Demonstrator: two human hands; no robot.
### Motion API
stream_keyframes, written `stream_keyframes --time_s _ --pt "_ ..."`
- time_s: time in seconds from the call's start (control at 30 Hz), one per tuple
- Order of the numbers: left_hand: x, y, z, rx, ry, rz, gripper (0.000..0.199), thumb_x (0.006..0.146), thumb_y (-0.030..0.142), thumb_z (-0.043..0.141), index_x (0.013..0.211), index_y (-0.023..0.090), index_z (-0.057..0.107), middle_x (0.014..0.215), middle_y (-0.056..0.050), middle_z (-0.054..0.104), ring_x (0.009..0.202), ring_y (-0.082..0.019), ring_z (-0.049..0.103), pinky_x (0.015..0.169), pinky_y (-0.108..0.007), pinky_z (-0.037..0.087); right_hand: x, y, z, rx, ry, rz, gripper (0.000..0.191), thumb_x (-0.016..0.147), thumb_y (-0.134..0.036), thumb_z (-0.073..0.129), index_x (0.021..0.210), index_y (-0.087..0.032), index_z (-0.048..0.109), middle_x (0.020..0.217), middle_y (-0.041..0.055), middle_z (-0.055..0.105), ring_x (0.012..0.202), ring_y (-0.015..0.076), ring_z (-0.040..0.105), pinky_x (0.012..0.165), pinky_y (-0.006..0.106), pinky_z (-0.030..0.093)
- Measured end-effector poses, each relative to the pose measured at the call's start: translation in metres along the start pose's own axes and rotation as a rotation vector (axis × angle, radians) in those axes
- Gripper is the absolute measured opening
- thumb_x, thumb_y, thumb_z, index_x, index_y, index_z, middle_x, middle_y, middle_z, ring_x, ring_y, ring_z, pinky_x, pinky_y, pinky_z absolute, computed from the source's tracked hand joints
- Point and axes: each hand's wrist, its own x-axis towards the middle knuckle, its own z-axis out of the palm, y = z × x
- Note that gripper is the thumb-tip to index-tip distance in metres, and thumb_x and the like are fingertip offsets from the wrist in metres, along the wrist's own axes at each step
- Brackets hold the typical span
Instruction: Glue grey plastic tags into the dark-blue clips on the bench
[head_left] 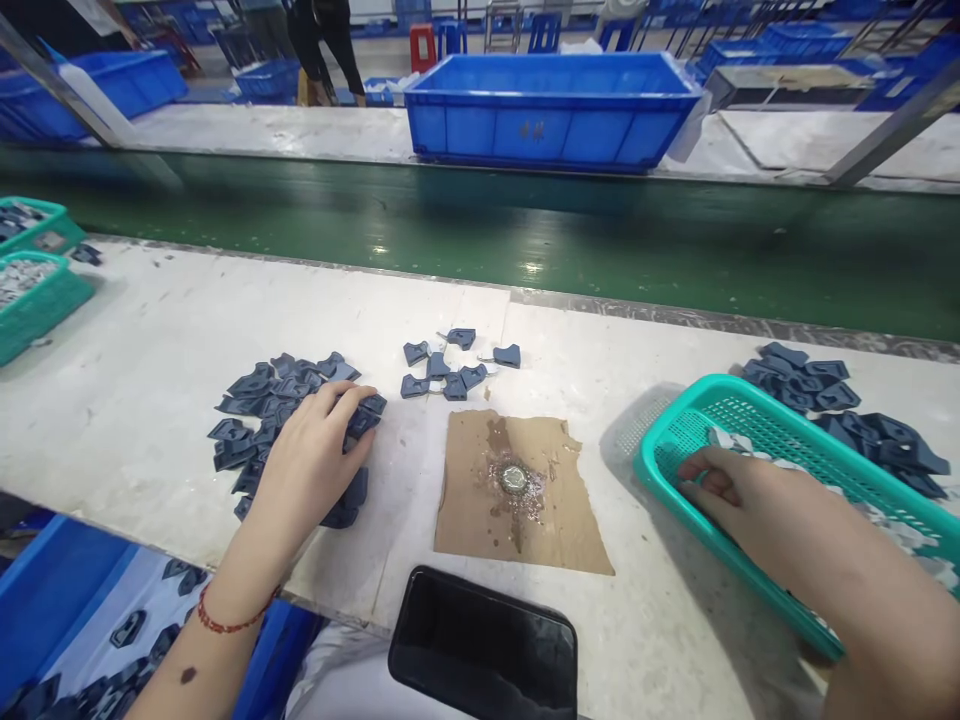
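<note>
My left hand (319,440) rests on a heap of dark blue-grey plastic pieces (259,400). Its thumb and fingers curl around one dark plastic piece (362,418) at the heap's right edge. Inside a green perforated basket (667,440) holding small white parts (892,525), my right hand (727,485) has its fingertips pinched together. What lies between those fingertips is hidden. Between the hands is a torn cardboard square (472,520) with a small round metallic thing (514,479) at its centre, wet-looking around it. Several dark pieces with thin light-coloured ends (454,385) lie beyond the cardboard.
A black phone (484,645) lies at the table's near edge. More dark pieces (885,445) are heaped behind the basket. Green baskets (52,305) stand far left. Past the table runs a green belt (450,225), with a large blue crate (547,115) beyond. A blue bin (67,600) sits below left.
</note>
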Motion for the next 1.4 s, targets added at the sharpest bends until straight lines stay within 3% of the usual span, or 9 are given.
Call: stream_keyframes --time_s 0.13,0.2,0.3,0.47,0.67,0.83,1.07,1.2,1.4 --pt "-0.004 0.004 -0.001 0.005 0.033 -0.063 0.032 0.097 0.029 0.053 0.125 0.015 0.059 0.13 -0.015 0.064 0.096 -0.031 0.071 0.077 -0.04 0.058 -0.004 -0.01 -0.01 0.282 0.048 0.17 0.027 0.089 -0.04 0.061 0.104 -0.024 0.077 0.095 0.0095 0.08 0.071 0.0296 0.072 0.057 0.037 0.049" --pt "-0.006 0.004 -0.001 0.017 0.046 -0.079 0.029 0.098 0.03 0.053 0.122 0.015 0.059 0.128 -0.014 0.065 0.085 -0.028 0.071 0.071 -0.038 0.057 -0.011 -0.019 -0.017 0.501 0.144 0.14 0.033 0.084 -0.052 0.066 0.099 -0.025 0.08 0.092 0.0097 0.08 0.076 0.0303 0.073 0.059 0.037 0.051" --pt "-0.006 0.001 0.002 -0.018 0.101 -0.033 0.024 0.098 0.03 0.053 0.116 0.016 0.06 0.122 -0.013 0.068 0.095 -0.031 0.071 0.076 -0.04 0.057 -0.021 -0.034 -0.018 0.876 0.154 0.017 0.038 0.076 -0.06 0.076 0.092 -0.026 0.083 0.085 0.0094 0.079 0.074 0.0261 0.072 0.064 0.035 0.057" --pt "-0.004 -0.006 0.007 -0.073 0.205 0.051 0.017 0.098 0.028 0.052 0.104 0.016 0.064 0.117 -0.017 0.068 0.11 -0.038 0.065 0.094 -0.052 0.053 -0.027 -0.062 -0.001 1.343 -0.12 -0.148 0.032 0.078 -0.054 0.085 0.092 -0.026 0.085 0.087 0.0085 0.08 0.071 0.0177 0.074 0.072 0.027 0.063" --pt "-0.009 0.01 -0.009 -0.204 0.214 -0.018 0.017 0.098 0.03 0.054 0.106 0.019 0.065 0.118 -0.017 0.068 0.115 -0.038 0.06 0.095 -0.054 0.05 -0.026 -0.089 0.017 1.565 -0.36 -0.148 0.028 0.079 -0.047 0.087 0.096 -0.025 0.085 0.092 0.0078 0.082 0.079 0.0163 0.078 0.074 0.022 0.064" --pt "-0.017 0.039 -0.023 -0.69 -0.009 -0.219 0.022 0.093 0.038 0.065 0.11 0.024 0.066 0.094 -0.007 0.068 0.078 -0.023 0.062 0.064 -0.035 0.05 -0.024 -0.095 0.031 1.481 -0.301 -0.187 0.025 0.083 -0.046 0.083 0.093 -0.023 0.083 0.08 0.0051 0.079 0.069 0.0139 0.073 0.065 0.022 0.061" --pt "-0.027 0.078 -0.004 -1.605 -0.37 -0.385 0.028 0.089 0.032 0.077 0.112 0.024 0.065 0.096 -0.003 0.072 0.086 -0.017 0.07 0.076 -0.025 0.057 -0.03 -0.099 0.039 0.904 0.069 -0.538 0.014 0.098 -0.026 0.065 0.095 -0.021 0.077 0.094 0.0051 0.077 0.08 0.0172 0.07 0.07 0.029 0.057" --pt "-0.036 0.087 0.007 -1.657 -0.439 -0.405 0.022 0.09 0.034 0.078 0.109 0.023 0.073 0.101 -0.005 0.074 0.095 -0.017 0.069 0.082 -0.023 0.056 -0.028 -0.101 0.044 0.795 0.161 -0.731 0.014 0.1 -0.019 0.062 0.104 -0.02 0.075 0.102 0.0061 0.077 0.097 0.0198 0.073 0.088 0.033 0.059" --pt "-0.041 0.091 0.012 -1.661 -0.407 -0.438 0.023 0.083 0.033 0.084 0.102 0.021 0.077 0.093 -0.004 0.072 0.087 -0.016 0.065 0.077 -0.022 0.055 -0.028 -0.103 0.046 0.731 0.185 -0.753 0.013 0.101 -0.017 0.061 0.105 -0.02 0.073 0.103 0.0071 0.076 0.1 0.0206 0.072 0.09 0.034 0.059"
